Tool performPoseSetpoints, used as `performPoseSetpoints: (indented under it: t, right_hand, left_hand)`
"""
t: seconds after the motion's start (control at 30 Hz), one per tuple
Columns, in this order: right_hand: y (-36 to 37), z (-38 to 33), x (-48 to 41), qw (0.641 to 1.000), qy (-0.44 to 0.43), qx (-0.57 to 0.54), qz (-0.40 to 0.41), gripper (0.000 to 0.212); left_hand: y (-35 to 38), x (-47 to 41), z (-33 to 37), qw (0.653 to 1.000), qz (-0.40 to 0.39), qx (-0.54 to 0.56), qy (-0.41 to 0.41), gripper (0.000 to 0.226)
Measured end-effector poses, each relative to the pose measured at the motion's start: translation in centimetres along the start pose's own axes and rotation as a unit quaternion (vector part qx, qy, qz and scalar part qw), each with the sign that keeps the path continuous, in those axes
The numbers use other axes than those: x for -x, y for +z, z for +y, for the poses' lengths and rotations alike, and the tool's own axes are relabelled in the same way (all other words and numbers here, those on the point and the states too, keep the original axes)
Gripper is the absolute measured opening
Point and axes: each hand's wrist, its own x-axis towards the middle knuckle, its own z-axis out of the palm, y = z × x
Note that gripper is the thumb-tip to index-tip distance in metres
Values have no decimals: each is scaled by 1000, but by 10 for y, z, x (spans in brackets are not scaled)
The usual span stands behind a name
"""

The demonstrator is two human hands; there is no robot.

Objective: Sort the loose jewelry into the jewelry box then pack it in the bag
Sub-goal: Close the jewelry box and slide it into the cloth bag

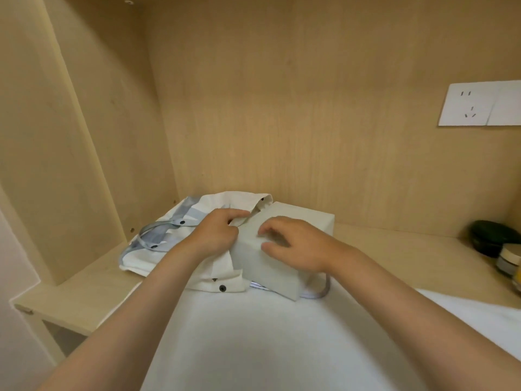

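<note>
Left hand (217, 234) pinches the white-and-blue cloth bag (146, 259) open, apparently so the right hand (297, 248), gripping the pale grey rectangular box (270, 273), can slide it in.

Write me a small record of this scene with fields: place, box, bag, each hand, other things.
place: wooden shelf in a cupboard, white cloth in front
box: grey, closed, lying at the bag's open mouth
bag: white and blue cloth, lying flat, dark snap buttons
left hand: pinches the bag's upper edge beside the box
right hand: holds the box from above, fingers bent
other things: wall socket; dark round case and small jar at the right
</note>
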Motion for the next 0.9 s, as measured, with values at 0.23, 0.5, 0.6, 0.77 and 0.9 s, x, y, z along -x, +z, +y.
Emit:
performPoseSetpoints:
  t: [0.23,0.5,0.6,0.77,0.9]
  right_hand:
    - [-13,71,30,999,-10,-43,14,55]
    - [11,95,35,975,-140,170,36,105]
    - [4,94,28,955,-220,198,31,101]
    - [1,103,17,916,-313,249,23,91]
    - [8,107,18,912,-288,290,45,93]
  left_hand:
    - [14,-19,8,995,14,-92,25,45]
    - [25,-22,0,996,23,-86,0,46]
    - [22,-22,-3,998,21,-65,-2,45]
    - [17,-12,8,1000,5,-21,-15,45]
    - [24,-12,5,992,19,-124,6,43]
